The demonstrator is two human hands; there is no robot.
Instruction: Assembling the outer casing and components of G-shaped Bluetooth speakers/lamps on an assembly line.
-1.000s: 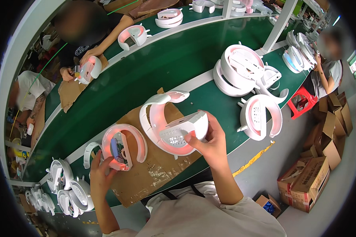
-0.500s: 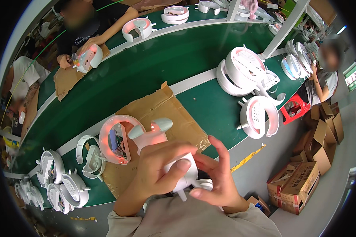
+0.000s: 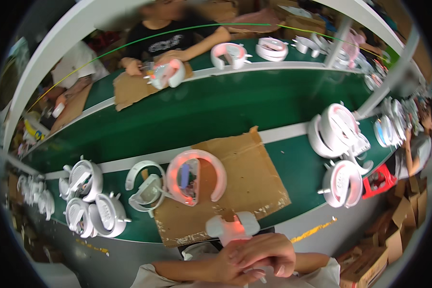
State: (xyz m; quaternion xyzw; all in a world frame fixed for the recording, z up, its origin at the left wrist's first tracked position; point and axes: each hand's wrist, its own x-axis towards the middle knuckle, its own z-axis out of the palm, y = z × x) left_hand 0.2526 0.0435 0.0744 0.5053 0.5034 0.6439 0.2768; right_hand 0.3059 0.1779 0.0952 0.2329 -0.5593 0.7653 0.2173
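Note:
My left hand [image 3: 225,269] and my right hand [image 3: 266,252] are clasped together close to my body at the lower edge. Between them they grip a small white curved part with a pink glow [image 3: 233,225], which sticks up above the fingers. Just beyond it lies a brown cardboard sheet [image 3: 254,177] on the green work surface [image 3: 293,163]. A C-shaped white and pink ring piece [image 3: 197,175] rests on the cardboard. To its left lies a white C-shaped shell [image 3: 146,189].
Stacks of white ring pieces stand at the left [image 3: 89,197] and right [image 3: 338,132], with another [image 3: 343,183] nearer the edge. A person in a black shirt [image 3: 170,38] across the green belt [image 3: 216,110] handles a similar piece. A red stool [image 3: 381,180] and cardboard boxes [image 3: 408,216] stand at the right.
Both hands have drawn back from the cardboard toward my body, closing together around the small white part. The pink ring piece now lies alone on the cardboard.

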